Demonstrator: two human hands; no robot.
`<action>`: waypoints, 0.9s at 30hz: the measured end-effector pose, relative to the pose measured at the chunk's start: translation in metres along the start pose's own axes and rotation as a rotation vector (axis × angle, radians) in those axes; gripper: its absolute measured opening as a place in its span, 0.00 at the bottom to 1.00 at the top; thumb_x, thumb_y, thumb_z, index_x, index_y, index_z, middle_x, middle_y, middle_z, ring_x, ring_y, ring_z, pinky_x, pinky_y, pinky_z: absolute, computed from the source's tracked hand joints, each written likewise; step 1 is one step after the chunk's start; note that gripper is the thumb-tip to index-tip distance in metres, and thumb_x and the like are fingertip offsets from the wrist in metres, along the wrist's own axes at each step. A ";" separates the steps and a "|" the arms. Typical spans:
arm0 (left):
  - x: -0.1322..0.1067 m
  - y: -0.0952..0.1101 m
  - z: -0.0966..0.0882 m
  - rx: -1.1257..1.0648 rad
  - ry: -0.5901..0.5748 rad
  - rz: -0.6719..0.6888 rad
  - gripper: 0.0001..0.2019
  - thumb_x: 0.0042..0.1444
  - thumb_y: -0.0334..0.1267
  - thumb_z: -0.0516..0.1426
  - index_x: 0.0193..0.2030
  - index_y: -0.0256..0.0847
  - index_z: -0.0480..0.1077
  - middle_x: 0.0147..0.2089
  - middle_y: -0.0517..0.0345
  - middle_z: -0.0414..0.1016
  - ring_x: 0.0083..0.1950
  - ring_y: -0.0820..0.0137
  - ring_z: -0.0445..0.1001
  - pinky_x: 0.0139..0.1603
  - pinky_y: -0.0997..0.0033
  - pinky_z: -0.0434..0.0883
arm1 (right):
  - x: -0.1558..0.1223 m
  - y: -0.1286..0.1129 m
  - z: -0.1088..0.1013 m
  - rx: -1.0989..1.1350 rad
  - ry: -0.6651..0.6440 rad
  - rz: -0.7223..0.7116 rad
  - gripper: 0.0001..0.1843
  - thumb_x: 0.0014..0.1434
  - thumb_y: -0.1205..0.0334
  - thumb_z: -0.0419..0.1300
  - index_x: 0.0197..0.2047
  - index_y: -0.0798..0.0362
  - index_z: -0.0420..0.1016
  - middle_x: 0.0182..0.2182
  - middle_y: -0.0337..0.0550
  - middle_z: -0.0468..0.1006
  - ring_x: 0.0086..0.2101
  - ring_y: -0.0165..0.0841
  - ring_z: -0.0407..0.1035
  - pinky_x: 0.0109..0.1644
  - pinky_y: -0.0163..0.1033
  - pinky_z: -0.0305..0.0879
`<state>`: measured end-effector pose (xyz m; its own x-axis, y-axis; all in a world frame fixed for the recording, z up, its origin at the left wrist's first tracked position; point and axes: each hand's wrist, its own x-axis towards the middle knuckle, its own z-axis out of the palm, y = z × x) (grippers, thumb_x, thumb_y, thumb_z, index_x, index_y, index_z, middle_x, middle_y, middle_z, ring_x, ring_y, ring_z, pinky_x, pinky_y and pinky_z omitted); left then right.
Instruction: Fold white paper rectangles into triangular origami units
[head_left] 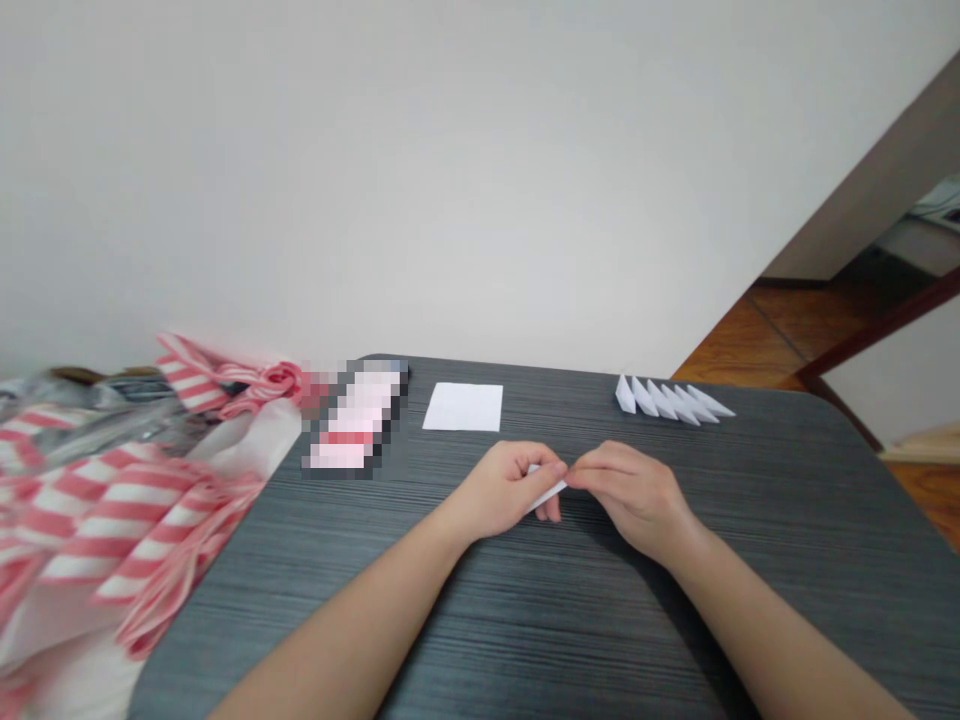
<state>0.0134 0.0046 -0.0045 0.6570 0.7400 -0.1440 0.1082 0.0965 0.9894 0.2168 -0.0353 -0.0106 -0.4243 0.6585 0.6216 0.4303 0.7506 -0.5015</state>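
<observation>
Between the thumb and fingers of my left hand (510, 485) is a small piece of folded white paper (547, 495), partly covered by the hand. My right hand (630, 490) has its fingers closed in a pinch at the paper's tip, where the fingertips of both hands meet. Beyond my hands lies a flat stack or sheet of square white paper (463, 407). At the back right, several pointed folded white paper pieces (671, 402) stand in a slanted row.
The dark wood-grain table (510, 620) backs onto a pale wall (480, 180). A phone-like item (352, 415), blurred out by pixels, lies at the table's left edge. Red-and-white striped cloth (105, 510) and clear plastic are heaped left of the table. Wooden floor (735, 340) shows at right.
</observation>
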 end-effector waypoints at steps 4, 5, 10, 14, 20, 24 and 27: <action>0.000 0.002 0.000 0.024 0.024 0.014 0.15 0.63 0.44 0.55 0.30 0.36 0.71 0.22 0.58 0.75 0.23 0.75 0.72 0.27 0.77 0.69 | 0.000 -0.002 0.002 0.044 -0.001 0.140 0.09 0.66 0.70 0.56 0.43 0.51 0.77 0.37 0.44 0.81 0.38 0.33 0.75 0.44 0.38 0.70; 0.000 0.002 0.001 0.033 0.028 0.014 0.15 0.63 0.44 0.55 0.30 0.36 0.71 0.22 0.58 0.75 0.23 0.75 0.71 0.27 0.78 0.68 | 0.000 -0.002 0.002 0.046 0.010 0.245 0.08 0.66 0.69 0.56 0.43 0.51 0.76 0.35 0.43 0.81 0.36 0.32 0.76 0.41 0.36 0.70; -0.001 0.002 0.002 0.116 0.027 0.013 0.13 0.63 0.42 0.55 0.31 0.36 0.71 0.22 0.59 0.76 0.24 0.74 0.72 0.27 0.77 0.67 | 0.003 -0.004 -0.001 0.126 -0.100 0.600 0.10 0.67 0.65 0.52 0.36 0.52 0.74 0.21 0.36 0.76 0.22 0.29 0.71 0.30 0.32 0.66; -0.001 0.001 0.001 0.186 0.014 0.029 0.13 0.63 0.42 0.54 0.32 0.37 0.72 0.23 0.58 0.76 0.24 0.74 0.72 0.27 0.78 0.66 | 0.009 -0.009 -0.003 0.164 -0.224 0.623 0.15 0.66 0.65 0.53 0.28 0.53 0.72 0.18 0.35 0.73 0.20 0.27 0.68 0.28 0.31 0.63; -0.001 0.001 0.001 0.220 -0.015 0.045 0.12 0.64 0.42 0.54 0.33 0.36 0.72 0.25 0.58 0.77 0.25 0.74 0.72 0.28 0.78 0.66 | 0.009 -0.011 -0.002 0.223 -0.271 0.614 0.13 0.65 0.66 0.54 0.27 0.53 0.70 0.20 0.34 0.72 0.21 0.26 0.68 0.27 0.30 0.62; 0.000 0.001 0.001 0.145 -0.010 0.055 0.15 0.66 0.44 0.51 0.36 0.36 0.71 0.29 0.54 0.78 0.26 0.74 0.72 0.28 0.76 0.67 | 0.005 -0.006 -0.003 0.192 -0.224 0.610 0.12 0.64 0.66 0.54 0.27 0.53 0.69 0.20 0.34 0.71 0.21 0.26 0.66 0.27 0.31 0.60; 0.001 -0.001 0.002 0.066 0.028 0.058 0.13 0.66 0.45 0.52 0.41 0.36 0.69 0.30 0.53 0.78 0.24 0.74 0.71 0.26 0.77 0.66 | 0.002 -0.003 -0.003 0.173 -0.167 0.626 0.12 0.63 0.66 0.55 0.27 0.53 0.69 0.19 0.33 0.70 0.20 0.26 0.65 0.26 0.31 0.59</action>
<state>0.0150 0.0037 -0.0057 0.6427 0.7614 -0.0849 0.1202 0.0092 0.9927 0.2174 -0.0365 -0.0057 -0.2596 0.9617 0.0881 0.5073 0.2134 -0.8349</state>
